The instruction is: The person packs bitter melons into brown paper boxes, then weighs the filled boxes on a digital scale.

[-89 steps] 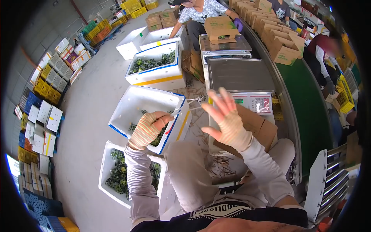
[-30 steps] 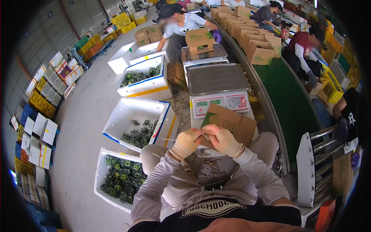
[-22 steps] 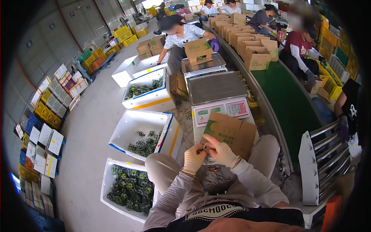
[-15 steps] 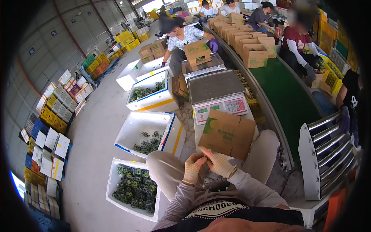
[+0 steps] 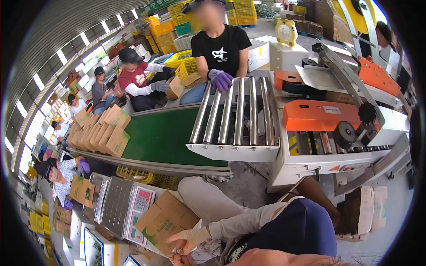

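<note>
My right hand (image 5: 190, 239), with a pale beige wrap around its palm and wrist, is held low in front of my lap. Its fingers are stretched out to the left and apart. My left hand (image 5: 178, 259) sits just below, at the bottom edge of the view, partly cut off. Its fingertips are closed together against the right hand's fingers; what they pinch, if anything, is too small to make out. Right behind both hands lies a flat brown carton (image 5: 166, 217) with green print. Beyond that stands a digital scale (image 5: 117, 201) with a bare metal plate.
A green conveyor belt (image 5: 166, 133) carries a row of brown cartons (image 5: 104, 133). Steel rollers (image 5: 239, 111) lead to an orange-and-white machine (image 5: 321, 115). A person in black rests a purple-gloved hand (image 5: 220, 80) on the rollers. White foam boxes (image 5: 97, 248) stand at lower left.
My head has turned to the right and tilted, bringing the rollers and machine into view. My hands stay close together near the carton; the right fingers look more spread.
</note>
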Motion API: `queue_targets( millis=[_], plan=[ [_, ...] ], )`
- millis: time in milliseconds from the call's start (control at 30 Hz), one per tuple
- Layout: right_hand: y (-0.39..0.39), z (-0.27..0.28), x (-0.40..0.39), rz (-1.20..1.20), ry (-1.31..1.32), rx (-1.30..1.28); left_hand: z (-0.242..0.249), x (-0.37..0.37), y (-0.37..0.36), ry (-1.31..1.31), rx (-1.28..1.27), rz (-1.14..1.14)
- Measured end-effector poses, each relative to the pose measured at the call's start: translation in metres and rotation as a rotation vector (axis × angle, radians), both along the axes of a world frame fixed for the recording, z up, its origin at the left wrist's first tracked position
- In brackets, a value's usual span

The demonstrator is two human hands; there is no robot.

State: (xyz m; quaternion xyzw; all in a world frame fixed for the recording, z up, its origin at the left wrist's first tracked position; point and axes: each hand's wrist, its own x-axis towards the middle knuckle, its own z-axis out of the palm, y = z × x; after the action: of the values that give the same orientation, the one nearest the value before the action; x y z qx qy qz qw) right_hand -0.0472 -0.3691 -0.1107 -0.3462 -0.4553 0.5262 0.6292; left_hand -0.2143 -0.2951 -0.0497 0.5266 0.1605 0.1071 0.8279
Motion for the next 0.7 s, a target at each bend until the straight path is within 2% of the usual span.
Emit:
queue_targets(
  millis=[67,100,167,200,233,300,333,367,433,467,533,567,600,633,667,700],
  plan=[
    [-0.010,-0.001,0.005,-0.022,0.048,-0.083,-0.055,0.003,0.001,0.050,-0.124,0.203],
    [-0.019,-0.001,0.011,-0.036,0.052,-0.100,-0.067,0.006,-0.001,0.068,-0.171,0.272],
    [-0.031,-0.004,0.013,-0.274,-0.356,-0.215,-0.055,0.022,-0.010,0.097,0.131,0.344],
    [-0.034,-0.010,0.014,-0.261,-0.289,-0.223,-0.120,0.038,0.022,-0.009,0.110,0.489],
    [-0.037,-0.012,0.013,-0.250,-0.296,-0.231,-0.101,0.044,0.009,-0.010,0.098,0.499],
    [-0.044,-0.011,0.011,-0.386,-0.173,-0.172,-0.067,0.055,-0.016,0.078,0.181,0.523],
    [-0.045,-0.010,0.013,-0.378,-0.176,-0.181,-0.082,0.057,-0.013,0.048,0.312,0.599],
    [-0.047,-0.008,0.017,-0.325,-0.126,-0.229,-0.083,0.053,-0.011,0.051,0.301,0.609],
    [-0.054,0.002,0.033,-0.262,-0.084,-0.283,-0.083,0.047,0.002,0.155,0.435,0.519],
    [-0.059,0.008,0.043,-0.250,-0.089,-0.285,-0.094,0.036,0.013,0.155,0.429,0.529],
    [-0.066,0.013,0.056,-0.218,-0.202,-0.225,-0.091,0.022,0.023,0.048,0.376,0.373],
    [-0.071,0.017,0.056,-0.220,-0.201,-0.232,-0.090,0.014,0.024,0.049,0.370,0.369],
    [-0.076,0.023,0.055,-0.168,-0.240,-0.245,-0.025,0.019,0.008,0.364,0.694,0.167],
    [-0.082,0.026,0.054,-0.115,-0.278,-0.254,0.010,0.021,0.002,0.678,1.010,-0.053],
    [-0.090,0.021,0.057,-0.114,-0.277,-0.254,0.004,0.020,0.016,0.738,1.016,-0.236],
    [-0.102,0.012,0.064,-0.165,-0.210,-0.272,-0.035,0.018,0.024,0.740,1.014,-0.239]
  ],
)
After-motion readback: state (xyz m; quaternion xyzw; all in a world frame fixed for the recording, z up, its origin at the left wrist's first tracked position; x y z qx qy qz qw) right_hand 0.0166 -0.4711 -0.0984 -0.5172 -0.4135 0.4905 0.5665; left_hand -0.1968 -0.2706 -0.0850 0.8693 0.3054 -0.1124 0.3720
